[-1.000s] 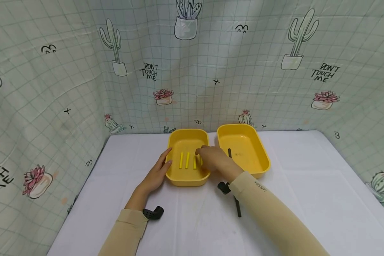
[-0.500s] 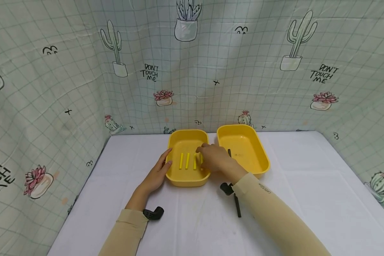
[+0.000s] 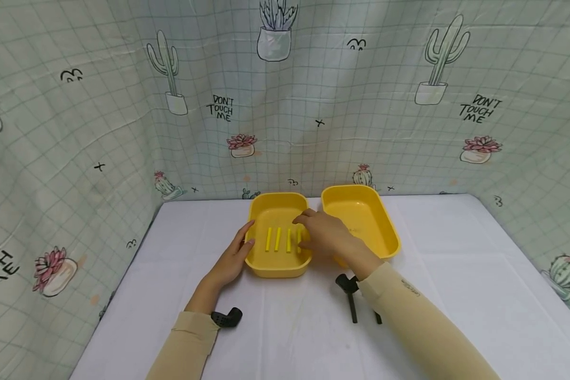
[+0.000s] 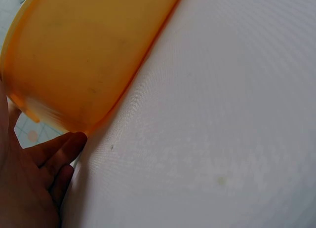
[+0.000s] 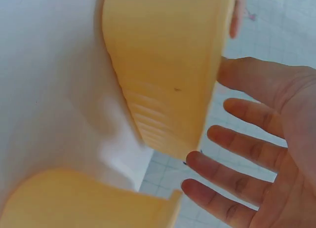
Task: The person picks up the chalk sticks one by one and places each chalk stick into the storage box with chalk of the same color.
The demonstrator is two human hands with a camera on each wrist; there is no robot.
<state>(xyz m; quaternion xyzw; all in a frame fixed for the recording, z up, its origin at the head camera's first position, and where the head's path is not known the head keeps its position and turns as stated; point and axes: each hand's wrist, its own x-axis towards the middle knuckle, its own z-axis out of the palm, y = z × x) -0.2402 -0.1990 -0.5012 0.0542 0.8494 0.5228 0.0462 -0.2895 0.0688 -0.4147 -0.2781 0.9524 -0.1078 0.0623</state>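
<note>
Several short yellow sticks (image 3: 288,240) lie side by side inside the left yellow tray (image 3: 278,272). My left hand (image 3: 229,261) grips this tray at its left side, thumb at the rim; in the left wrist view its fingertips (image 4: 76,141) touch the tray's outer wall. My right hand (image 3: 326,232) is over the tray's right rim, partly hiding the rightmost stick. In the right wrist view its fingers (image 5: 247,146) are spread and apart, with nothing between them, beside the tray wall (image 5: 168,65).
A second yellow tray (image 3: 385,221) stands to the right, partly behind my right hand and forearm. Dark sticks (image 3: 352,309) lie on the white table in front, partly under my right wrist. A patterned cloth (image 3: 294,148) hangs behind the table.
My right hand has drawn up and right off the sticks, and its fingers have spread apart. More of the rightmost yellow stick shows. My left hand stays on the tray.
</note>
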